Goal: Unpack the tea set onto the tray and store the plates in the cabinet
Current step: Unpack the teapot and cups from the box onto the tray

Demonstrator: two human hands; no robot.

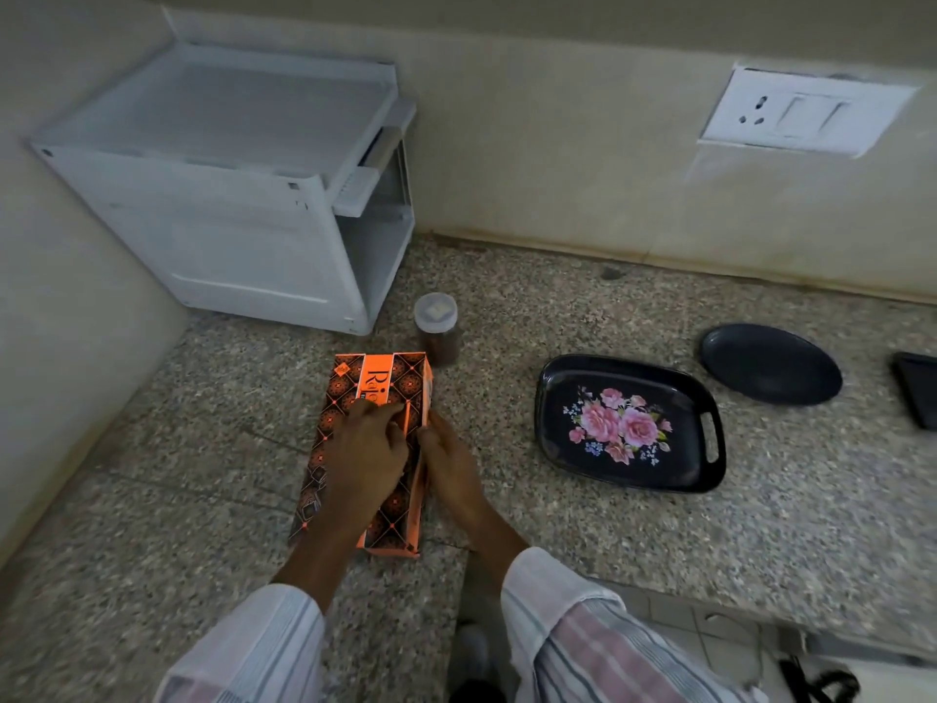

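Note:
An orange and black patterned tea set box (380, 383) lies flat on the speckled stone counter, near the middle. My left hand (362, 459) rests on its lid, fingertips curled at the right edge flap. My right hand (446, 464) presses against the box's right side, fingers at the same flap. The lid looks slightly lifted along that edge. To the right lies a black tray with pink flowers (628, 423), holding nothing. A dark plate (770, 365) sits behind the tray. A white plastic cabinet (228, 185) stands in the back left corner.
A small jar with a clear lid (437, 329) stands just behind the box. A dark flat device (917, 388) lies at the right edge. A wall socket and switch (801, 114) is on the back wall. The counter's front edge runs close to my sleeves.

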